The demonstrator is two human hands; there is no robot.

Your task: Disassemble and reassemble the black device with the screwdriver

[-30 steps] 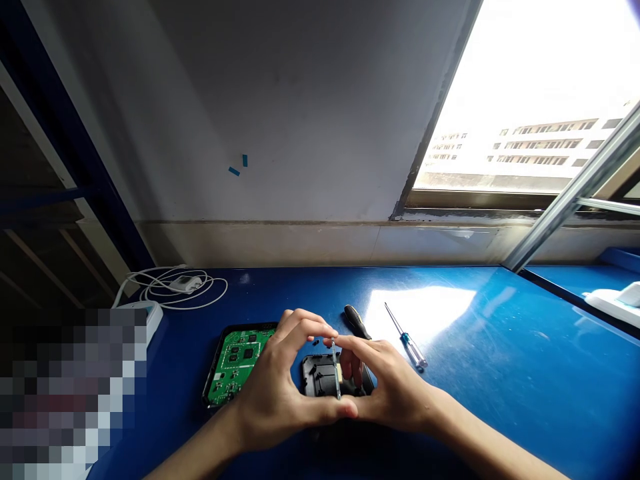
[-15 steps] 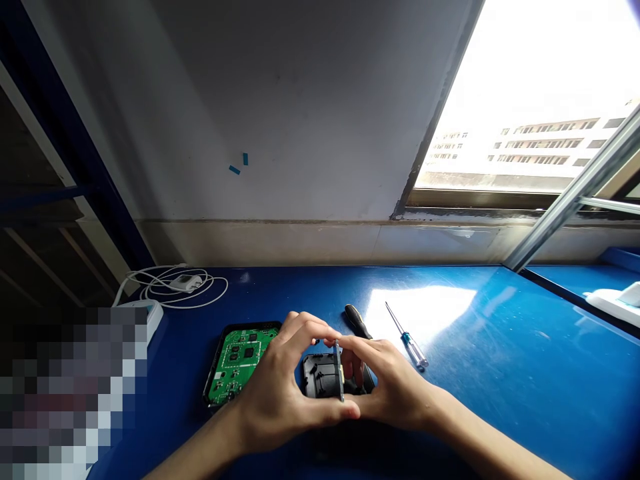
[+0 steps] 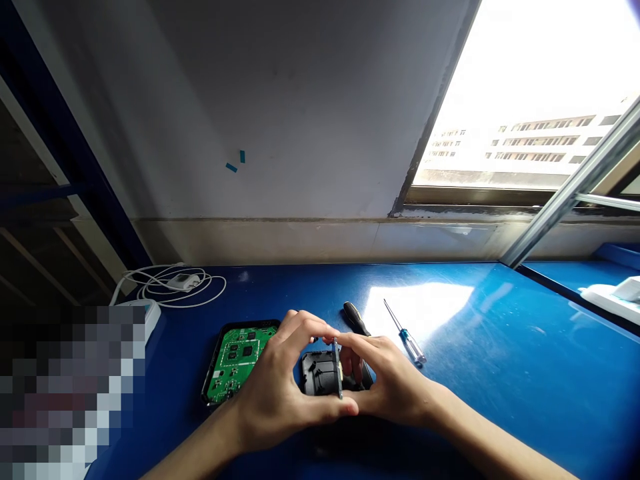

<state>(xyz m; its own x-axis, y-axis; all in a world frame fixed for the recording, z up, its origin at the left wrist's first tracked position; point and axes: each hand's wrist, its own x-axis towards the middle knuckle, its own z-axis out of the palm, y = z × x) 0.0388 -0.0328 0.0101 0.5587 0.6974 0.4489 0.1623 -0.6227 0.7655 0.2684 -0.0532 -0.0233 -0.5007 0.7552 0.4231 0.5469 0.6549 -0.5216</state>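
Observation:
Between my two hands a thin flat board (image 3: 337, 370), seen edge-on, stands upright; it looks like a circuit board. My left hand (image 3: 280, 380) grips it with fingertips on the top edge and thumb at the bottom. My right hand (image 3: 387, 383) pinches the same edges from the other side. Behind and below the board lies a black plastic shell (image 3: 317, 373), partly hidden by my hands. Left of my left hand, a green circuit board (image 3: 235, 360) sits in a black casing, its right side covered by that hand.
Beyond my right hand lie a black-handled tool (image 3: 355, 317), its far end hidden, and a screwdriver (image 3: 411, 345) with a clear blue handle. A white charger with coiled cable (image 3: 184, 283) rests at the back left, near a white power strip (image 3: 153, 313). The blue table (image 3: 500, 387) meets the wall.
The view has shifted very slightly. Both hands keep the same hold on the upright board, and nothing else has visibly moved.

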